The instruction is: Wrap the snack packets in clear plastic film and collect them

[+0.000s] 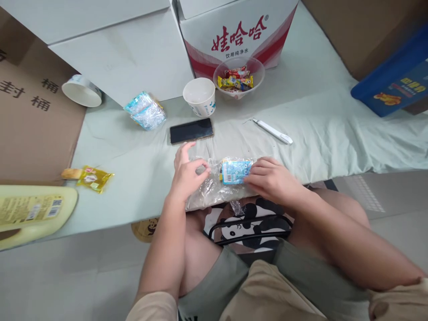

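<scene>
A small blue packet (235,172) with a barcode lies near the front edge of the cloth-covered surface. Crinkled clear plastic film (210,191) spreads under and around it. With thumb and forefinger pinched together, my left hand (187,174) holds the film to the left of the packet. The other fingers of that hand are raised. My right hand (272,179) is closed over the packet's right end, its fingertips bent and pressed together there. What lies beneath those fingers is hidden.
Behind my hands lie a black phone (191,131) and a white box cutter (272,131). Farther back stand a paper bowl (199,107), a clear bowl of wrapped sweets (257,78) and film-wrapped blue packets (147,113). An opened yellow snack wrapper (95,179) lies left, beside a yellow jug (63,205).
</scene>
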{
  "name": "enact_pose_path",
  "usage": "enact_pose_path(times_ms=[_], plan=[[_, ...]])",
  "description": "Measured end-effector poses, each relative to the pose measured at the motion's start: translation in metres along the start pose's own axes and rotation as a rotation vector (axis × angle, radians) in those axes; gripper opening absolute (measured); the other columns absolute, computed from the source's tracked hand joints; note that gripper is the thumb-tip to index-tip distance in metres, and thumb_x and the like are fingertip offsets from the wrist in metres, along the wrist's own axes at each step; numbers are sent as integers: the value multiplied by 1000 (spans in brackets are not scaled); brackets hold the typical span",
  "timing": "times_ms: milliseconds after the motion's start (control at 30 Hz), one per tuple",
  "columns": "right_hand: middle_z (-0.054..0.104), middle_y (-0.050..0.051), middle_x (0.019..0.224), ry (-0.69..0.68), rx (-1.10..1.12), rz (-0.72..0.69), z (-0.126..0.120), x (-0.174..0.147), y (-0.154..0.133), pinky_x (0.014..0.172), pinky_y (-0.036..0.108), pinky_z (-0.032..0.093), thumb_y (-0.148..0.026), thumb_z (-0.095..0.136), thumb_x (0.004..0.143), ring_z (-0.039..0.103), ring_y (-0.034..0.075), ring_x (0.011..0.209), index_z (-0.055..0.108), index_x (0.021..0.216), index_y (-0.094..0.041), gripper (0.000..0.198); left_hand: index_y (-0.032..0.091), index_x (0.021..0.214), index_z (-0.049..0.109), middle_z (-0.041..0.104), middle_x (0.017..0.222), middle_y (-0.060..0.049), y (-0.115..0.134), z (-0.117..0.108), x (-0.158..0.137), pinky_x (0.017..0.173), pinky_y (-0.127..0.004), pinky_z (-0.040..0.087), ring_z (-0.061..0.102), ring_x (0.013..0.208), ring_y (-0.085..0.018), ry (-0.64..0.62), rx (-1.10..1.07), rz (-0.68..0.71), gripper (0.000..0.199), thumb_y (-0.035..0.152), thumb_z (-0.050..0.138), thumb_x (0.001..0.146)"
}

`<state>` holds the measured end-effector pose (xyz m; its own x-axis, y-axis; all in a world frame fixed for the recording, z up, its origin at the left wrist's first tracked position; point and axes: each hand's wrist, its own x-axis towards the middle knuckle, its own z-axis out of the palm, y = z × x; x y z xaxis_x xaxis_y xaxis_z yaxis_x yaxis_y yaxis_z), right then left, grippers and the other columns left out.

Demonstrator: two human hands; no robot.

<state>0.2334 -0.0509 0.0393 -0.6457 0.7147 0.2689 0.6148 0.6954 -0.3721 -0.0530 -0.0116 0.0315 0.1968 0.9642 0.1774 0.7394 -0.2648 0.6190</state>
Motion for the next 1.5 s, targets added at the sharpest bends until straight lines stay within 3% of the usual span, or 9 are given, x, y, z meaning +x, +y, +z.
enact_pose_path(times_ms=[133,300,433,633,767,1000,1200,1333,1500], plan=[[76,7,106,-32,-41,-50,0,-6,-6,73,34,48,-16,45,99,68,20,84,74,108,-23,31,21,75,57,72,102,-6,3,10,9,84,-38,58,70,92,-22,-25,-336,-232,9,23,62,82],[75,4,82,-26,-104,75,12,-5,-12,53,33,36,-29,43,104,61,18,60,74,111,-23,32,21,77,58,65,73,1,9,24,18,48,-24,39,51,48,-11,-68,-498,-463,15,33,60,86],[74,13,109,76,-103,185,23,5,-15,76,41,53,-39,54,100,67,28,94,72,121,-19,33,18,76,68,69,73,-6,23,27,20,40,-24,26,39,42,-9,-227,-755,-660,32,46,58,87],[65,16,134,54,10,249,25,8,-15,91,53,57,-44,73,84,64,37,114,56,144,-23,66,17,79,70,74,77,-12,34,17,23,35,-23,11,23,35,-4,-436,-1094,-704,43,59,60,78],[70,11,126,70,230,346,25,8,-7,91,49,59,-37,63,94,69,31,110,60,137,-27,44,18,85,71,76,81,-12,37,17,27,34,-22,10,24,35,-4,-510,-1145,-680,43,58,59,78],[71,12,120,197,456,541,22,9,19,98,53,59,-44,69,88,72,31,110,67,127,-23,45,18,79,69,69,64,-9,22,13,35,36,-24,15,26,36,-7,-222,-986,-727,35,47,50,83],[75,6,98,459,708,748,17,12,34,73,43,65,-46,79,78,75,26,83,57,124,-26,55,24,75,67,72,64,-4,-2,6,26,57,-29,42,64,68,-22,14,-421,-590,28,37,48,90],[74,7,103,635,731,818,-19,65,58,69,37,64,-37,78,82,76,24,86,51,122,-24,50,25,77,68,75,67,-4,0,-1,24,69,-33,45,69,81,-27,-49,-370,-563,29,37,46,93],[70,13,111,580,597,962,-80,157,98,74,38,58,-34,71,90,72,18,80,49,126,-16,47,25,77,67,75,68,-5,4,-4,27,70,-33,43,68,81,-27,-59,-389,-540,30,35,46,95]])
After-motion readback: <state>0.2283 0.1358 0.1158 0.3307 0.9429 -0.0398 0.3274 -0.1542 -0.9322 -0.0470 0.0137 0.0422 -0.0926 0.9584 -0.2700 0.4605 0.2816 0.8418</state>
